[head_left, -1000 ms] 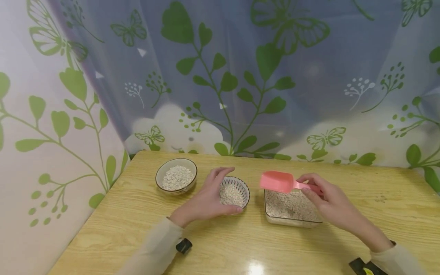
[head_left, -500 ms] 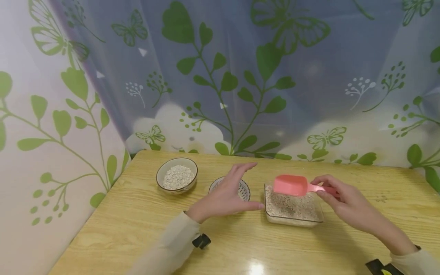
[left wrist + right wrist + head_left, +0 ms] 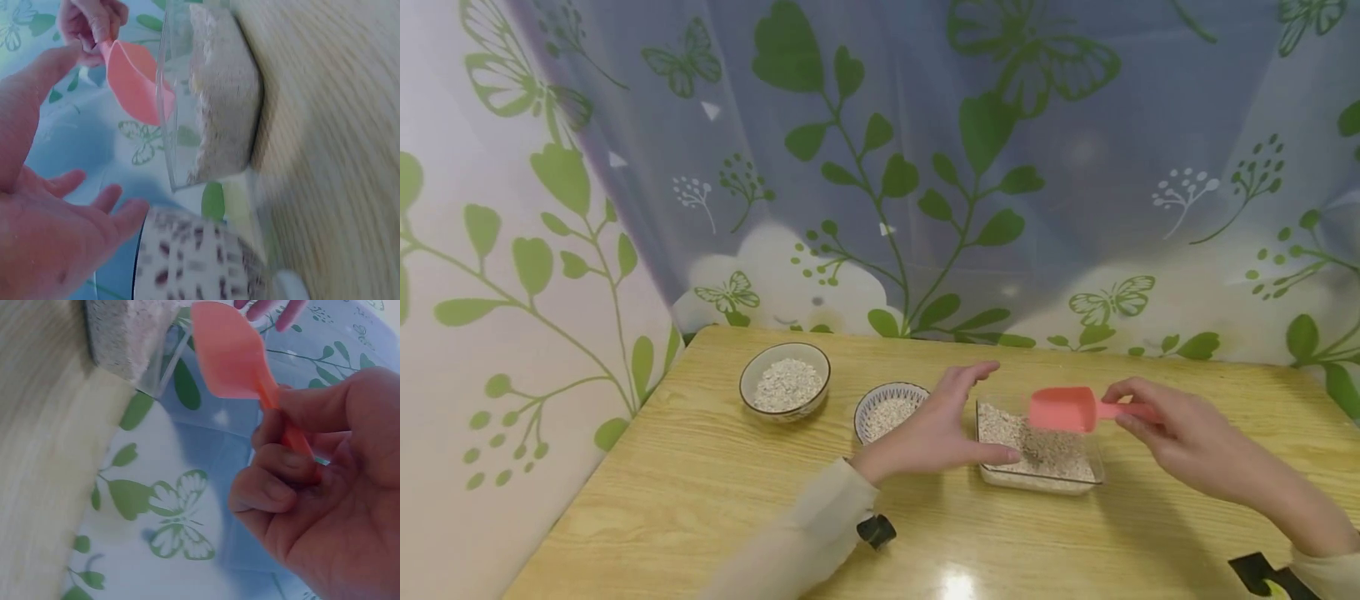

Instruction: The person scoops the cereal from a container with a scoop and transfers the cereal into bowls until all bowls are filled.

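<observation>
My right hand (image 3: pixel 1180 429) grips the handle of a pink scoop (image 3: pixel 1063 409) above a clear rectangular container (image 3: pixel 1037 482) of oat flakes. In the right wrist view the fingers curl round the handle of the scoop (image 3: pixel 231 356), whose bowl looks empty. My left hand (image 3: pixel 936 429) is spread, thumb and fingers apart, holding nothing; its fingertips reach the container's left side. Below and behind it stands a small patterned bowl (image 3: pixel 867 402) with oats, partly hidden by the hand. The left wrist view has the glass container (image 3: pixel 225 94) beside that bowl (image 3: pixel 194 256).
A larger bowl (image 3: pixel 785 379) of oats stands at the back left of the wooden table (image 3: pixel 715 492). Behind the table hangs a blue cloth (image 3: pixel 865 167) with green leaves and butterflies, and a pale patterned cloth (image 3: pixel 497 333) is on the left.
My left hand has moved right, from around the small bowl towards the container. My right hand has carried the scoop to the right over the container. The bowls and container stay put.
</observation>
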`<act>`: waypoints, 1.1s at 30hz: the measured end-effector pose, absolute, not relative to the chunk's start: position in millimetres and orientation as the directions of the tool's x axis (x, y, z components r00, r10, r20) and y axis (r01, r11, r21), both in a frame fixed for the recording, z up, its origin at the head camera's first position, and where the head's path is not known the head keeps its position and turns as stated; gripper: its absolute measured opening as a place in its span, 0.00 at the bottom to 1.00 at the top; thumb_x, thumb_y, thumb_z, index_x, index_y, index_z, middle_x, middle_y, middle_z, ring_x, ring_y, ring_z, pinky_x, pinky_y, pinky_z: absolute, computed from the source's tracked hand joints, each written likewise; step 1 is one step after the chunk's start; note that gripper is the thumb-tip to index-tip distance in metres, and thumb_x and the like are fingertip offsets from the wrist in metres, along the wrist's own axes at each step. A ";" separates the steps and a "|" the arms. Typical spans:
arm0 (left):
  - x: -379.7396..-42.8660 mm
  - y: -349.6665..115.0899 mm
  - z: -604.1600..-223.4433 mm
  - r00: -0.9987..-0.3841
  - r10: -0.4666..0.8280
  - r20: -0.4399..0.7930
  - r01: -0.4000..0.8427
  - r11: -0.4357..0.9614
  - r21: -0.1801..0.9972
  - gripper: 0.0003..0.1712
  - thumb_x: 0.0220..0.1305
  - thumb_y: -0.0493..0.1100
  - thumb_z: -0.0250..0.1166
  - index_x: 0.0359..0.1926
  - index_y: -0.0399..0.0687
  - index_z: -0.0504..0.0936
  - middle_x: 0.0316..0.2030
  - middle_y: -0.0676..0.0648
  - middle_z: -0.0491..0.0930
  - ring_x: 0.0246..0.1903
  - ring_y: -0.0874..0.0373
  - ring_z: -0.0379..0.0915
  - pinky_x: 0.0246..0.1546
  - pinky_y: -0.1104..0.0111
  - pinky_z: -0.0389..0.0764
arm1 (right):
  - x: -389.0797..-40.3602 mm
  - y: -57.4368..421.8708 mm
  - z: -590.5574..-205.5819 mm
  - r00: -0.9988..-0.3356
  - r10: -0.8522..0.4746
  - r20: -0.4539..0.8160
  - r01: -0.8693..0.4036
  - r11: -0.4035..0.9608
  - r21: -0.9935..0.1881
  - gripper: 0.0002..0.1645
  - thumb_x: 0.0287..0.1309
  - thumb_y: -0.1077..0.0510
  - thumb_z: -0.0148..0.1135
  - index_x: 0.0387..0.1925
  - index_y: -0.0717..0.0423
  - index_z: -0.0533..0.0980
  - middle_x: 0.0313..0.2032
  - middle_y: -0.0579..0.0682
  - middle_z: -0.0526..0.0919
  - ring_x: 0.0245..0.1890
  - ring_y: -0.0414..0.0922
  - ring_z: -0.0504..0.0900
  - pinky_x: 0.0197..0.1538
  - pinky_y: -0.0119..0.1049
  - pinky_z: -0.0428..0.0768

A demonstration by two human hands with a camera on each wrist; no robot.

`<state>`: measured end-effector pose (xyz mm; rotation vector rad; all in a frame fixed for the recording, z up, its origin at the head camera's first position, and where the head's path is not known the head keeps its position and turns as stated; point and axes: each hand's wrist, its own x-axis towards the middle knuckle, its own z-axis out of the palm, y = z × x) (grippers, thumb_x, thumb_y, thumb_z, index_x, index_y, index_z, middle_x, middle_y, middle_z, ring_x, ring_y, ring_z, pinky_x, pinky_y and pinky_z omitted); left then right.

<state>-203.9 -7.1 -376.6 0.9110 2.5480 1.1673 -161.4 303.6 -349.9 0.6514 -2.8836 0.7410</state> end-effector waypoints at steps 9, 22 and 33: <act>-196.1 15.6 -384.6 -0.818 0.574 -0.026 0.372 0.564 0.738 0.69 0.49 0.60 0.81 0.82 0.67 0.43 0.79 0.45 0.50 0.75 0.47 0.56 0.66 0.43 0.74 | -162.6 301.4 -341.0 -0.869 -0.441 0.225 -0.488 0.841 -0.235 0.15 0.64 0.68 0.64 0.50 0.52 0.79 0.42 0.46 0.87 0.28 0.29 0.70 0.29 0.30 0.70; -188.0 37.6 -394.7 -0.901 0.394 -0.181 0.177 0.716 0.675 0.80 0.42 0.64 0.83 0.83 0.57 0.37 0.79 0.41 0.48 0.76 0.40 0.54 0.69 0.45 0.72 | -155.9 289.6 -333.2 -0.897 -0.415 0.151 -0.430 0.899 -0.085 0.14 0.63 0.65 0.63 0.51 0.57 0.80 0.41 0.50 0.86 0.30 0.41 0.82 0.28 0.37 0.79; -188.4 41.3 -410.0 -0.912 0.359 -0.198 0.129 0.711 0.692 0.85 0.40 0.65 0.84 0.83 0.53 0.31 0.81 0.38 0.48 0.79 0.39 0.49 0.75 0.48 0.64 | -157.8 269.3 -321.1 -0.929 -0.366 0.058 -0.367 0.930 -0.006 0.22 0.49 0.72 0.60 0.49 0.58 0.79 0.32 0.47 0.79 0.23 0.40 0.73 0.20 0.34 0.67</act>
